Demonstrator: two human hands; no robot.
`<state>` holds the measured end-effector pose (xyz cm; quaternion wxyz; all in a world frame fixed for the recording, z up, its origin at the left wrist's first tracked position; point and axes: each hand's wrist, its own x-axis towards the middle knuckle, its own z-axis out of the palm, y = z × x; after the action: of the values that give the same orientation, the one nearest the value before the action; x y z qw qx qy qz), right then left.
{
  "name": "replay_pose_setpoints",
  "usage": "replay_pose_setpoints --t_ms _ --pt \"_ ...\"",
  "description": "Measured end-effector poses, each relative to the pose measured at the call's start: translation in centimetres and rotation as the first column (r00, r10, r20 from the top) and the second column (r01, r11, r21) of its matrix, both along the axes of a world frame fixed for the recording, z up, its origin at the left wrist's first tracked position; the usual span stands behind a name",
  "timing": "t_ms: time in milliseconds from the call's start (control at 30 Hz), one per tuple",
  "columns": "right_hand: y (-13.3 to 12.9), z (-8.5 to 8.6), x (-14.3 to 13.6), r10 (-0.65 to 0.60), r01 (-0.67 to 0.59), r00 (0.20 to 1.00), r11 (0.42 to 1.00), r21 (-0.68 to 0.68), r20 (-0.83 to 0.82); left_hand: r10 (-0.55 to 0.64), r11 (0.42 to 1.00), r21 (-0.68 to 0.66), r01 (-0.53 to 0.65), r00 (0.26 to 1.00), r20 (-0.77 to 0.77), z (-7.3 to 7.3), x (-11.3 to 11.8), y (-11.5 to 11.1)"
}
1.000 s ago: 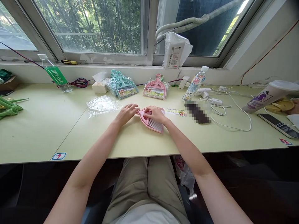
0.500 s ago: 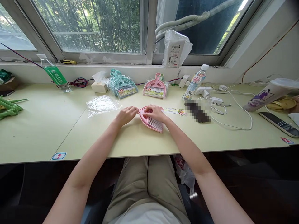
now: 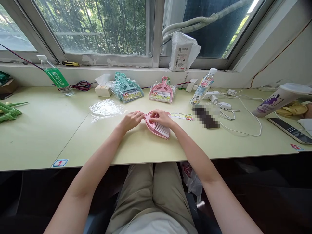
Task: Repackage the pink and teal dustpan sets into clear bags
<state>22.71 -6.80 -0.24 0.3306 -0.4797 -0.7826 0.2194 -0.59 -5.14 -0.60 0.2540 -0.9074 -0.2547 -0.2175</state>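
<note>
A small pink dustpan with a brush [image 3: 158, 127] lies on the pale green table [image 3: 146, 146], close in front of me. My left hand [image 3: 131, 119] grips the tip of its handle from the left. My right hand [image 3: 162, 117] rests on top of the pan near the handle and holds it there. A printed paper label [image 3: 181, 116] lies just to the right of my right hand. An empty clear plastic bag [image 3: 106, 109] lies to the left of my left hand.
Bagged teal dustpan sets [image 3: 128, 90] and a bagged pink set [image 3: 162, 91] stand at the back by the sill. Two water bottles [image 3: 203, 86] [image 3: 56, 78], a tissue box [image 3: 102, 88], white chargers and cables [image 3: 234, 110], a cup [image 3: 278, 99], a phone [image 3: 290, 130] and green pieces [image 3: 8, 112] surround them.
My left hand's fingers have closed from lying flat to gripping the handle's tip. The dustpan and my right hand have barely moved.
</note>
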Motion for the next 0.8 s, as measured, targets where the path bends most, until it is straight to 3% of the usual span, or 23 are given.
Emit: replay_pose_setpoints --t_ms 267,533,667,800 --pt "-0.12 0.13 -0.06 -0.028 0.029 0.999 0.999 0.03 -0.027 -0.063 0.996 -0.065 0.064 0.998 0.009 0.55 -0.21 -0.24" --pt "-0.11 0.32 -0.11 -0.055 0.054 0.998 0.993 0.108 0.008 -0.061 0.998 0.029 0.06 0.998 0.027 -0.04 0.03 0.08" --pt "-0.25 0.47 -0.12 -0.048 0.047 0.999 0.995 0.093 0.006 -0.063 0.998 0.017 0.062 0.997 0.042 -0.08 0.12 -0.11" --pt "-0.47 0.43 -0.37 -0.032 0.033 0.999 0.998 0.044 -0.025 -0.002 0.998 0.057 0.004 0.999 -0.036 0.21 0.37 -0.59"
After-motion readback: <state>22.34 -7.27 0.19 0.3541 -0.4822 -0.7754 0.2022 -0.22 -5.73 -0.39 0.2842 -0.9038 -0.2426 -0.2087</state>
